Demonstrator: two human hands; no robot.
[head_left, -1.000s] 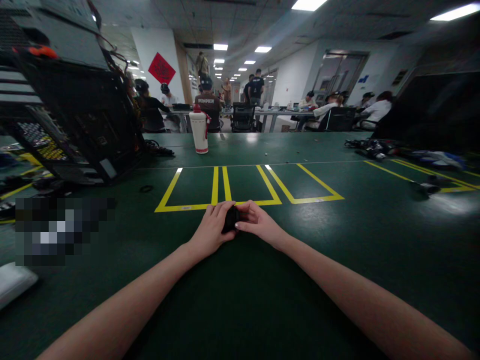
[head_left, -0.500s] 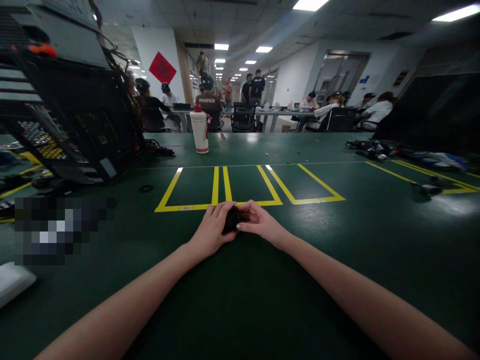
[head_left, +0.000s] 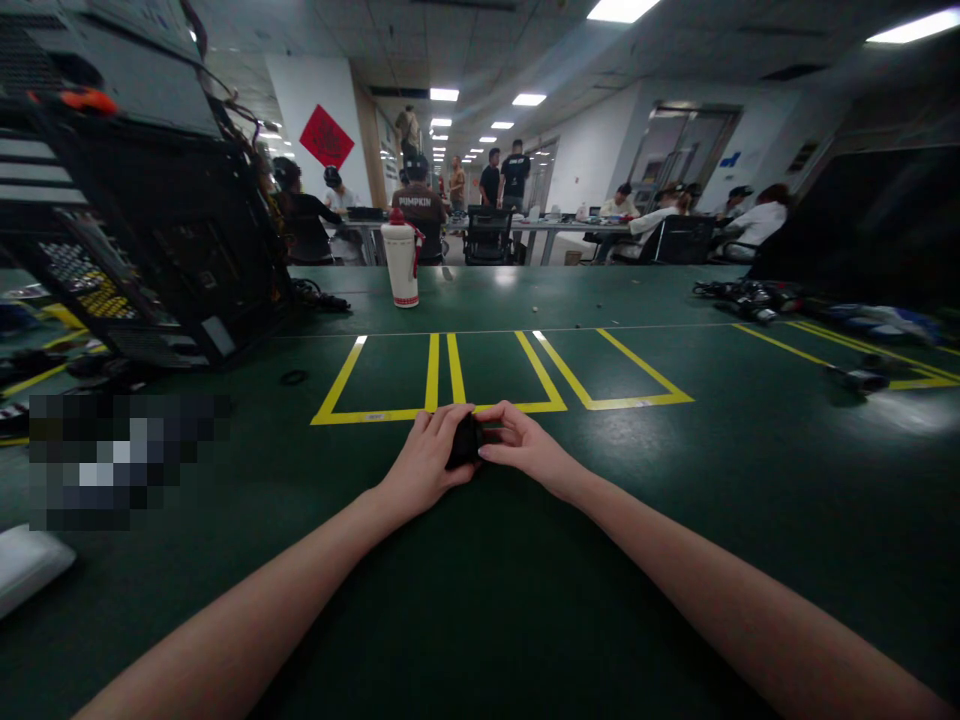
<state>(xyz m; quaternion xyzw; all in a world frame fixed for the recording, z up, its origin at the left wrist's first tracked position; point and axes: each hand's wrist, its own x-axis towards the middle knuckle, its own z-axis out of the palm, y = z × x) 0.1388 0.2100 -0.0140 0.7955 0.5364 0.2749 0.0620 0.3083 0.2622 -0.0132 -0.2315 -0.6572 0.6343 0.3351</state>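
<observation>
White item (head_left: pixel 30 570) at near left: cut off by the frame edge, can't ID. Beyond it a pixelated patch (head_left: pixel 124 465) hides whatever is there.

Small black object (head_left: pixel 465 442) sits between the two hands, at or just above the tabletop (head_left: pixel 480 600), near side of the yellow tape (head_left: pixel 375 417). Left hand (head_left: pixel 424 455): fingers curled over its top and left side, thumb low in front, closed on it. Right hand (head_left: pixel 525 450): fingers half-bent, tips and thumb at its right edge; can't tell if they grip or just rest.

Handling guess: light, stiff, palm-sized, probably not fragile. Surface finish unreadable, so slip unknown. Best hold looks like opposite sides, one hand steadying, the other on the free right face. Underside and most of the left side are covered; black on dark green kills the outline, so exact type unclear.

Farther: black ring (head_left: pixel 293 377), open computer case (head_left: pixel 187 250) cut off at left, white tumbler (head_left: pixel 401 262) with red lid upright. Cables (head_left: pixel 742 297) at right blur together. Seated people behind too small for detail.
</observation>
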